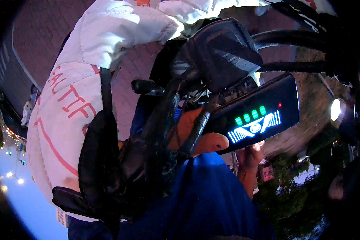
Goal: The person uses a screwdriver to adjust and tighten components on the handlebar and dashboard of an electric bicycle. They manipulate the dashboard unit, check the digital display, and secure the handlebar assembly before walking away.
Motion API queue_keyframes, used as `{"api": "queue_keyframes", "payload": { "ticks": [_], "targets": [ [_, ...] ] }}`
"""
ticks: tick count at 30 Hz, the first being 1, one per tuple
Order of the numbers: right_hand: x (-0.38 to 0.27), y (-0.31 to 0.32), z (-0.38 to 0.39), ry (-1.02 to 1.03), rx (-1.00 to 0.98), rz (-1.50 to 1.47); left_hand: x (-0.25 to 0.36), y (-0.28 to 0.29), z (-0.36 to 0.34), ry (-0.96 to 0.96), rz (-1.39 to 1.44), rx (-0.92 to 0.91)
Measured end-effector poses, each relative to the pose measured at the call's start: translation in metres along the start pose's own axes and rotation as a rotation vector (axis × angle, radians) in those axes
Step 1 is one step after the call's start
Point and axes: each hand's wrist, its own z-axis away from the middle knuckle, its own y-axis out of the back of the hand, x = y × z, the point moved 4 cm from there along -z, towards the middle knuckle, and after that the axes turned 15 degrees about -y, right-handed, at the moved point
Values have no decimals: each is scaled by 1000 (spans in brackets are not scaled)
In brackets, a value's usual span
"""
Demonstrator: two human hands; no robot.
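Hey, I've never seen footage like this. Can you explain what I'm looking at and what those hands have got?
There's just one picture, from a wide camera worn on a person's head; its fisheye lens bends straight edges. The hands are bare, with no robot. One hand is wrapped among dark bars, its thumb across the edge of a black panel with glowing green and white bars. Another hand shows at the panel's lower edge; I can't tell whether it grips it. Above the panel is a bulky black housing. White quilted fabric with red lettering fills the left, and blue cloth lies below. The scene is outdoors, with brick paving behind.
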Motion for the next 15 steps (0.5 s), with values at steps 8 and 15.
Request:
{"api": "queue_keyframes", "payload": {
  "ticks": [8, 15],
  "targets": [
    [-2, 0, 4, -25, -14, -18, 0, -1, -1, -19, 23, 6],
    [-1, -4, -2, -2, -17, 58, 4, -2, -3, -20, 18, 11]
  ]
}}
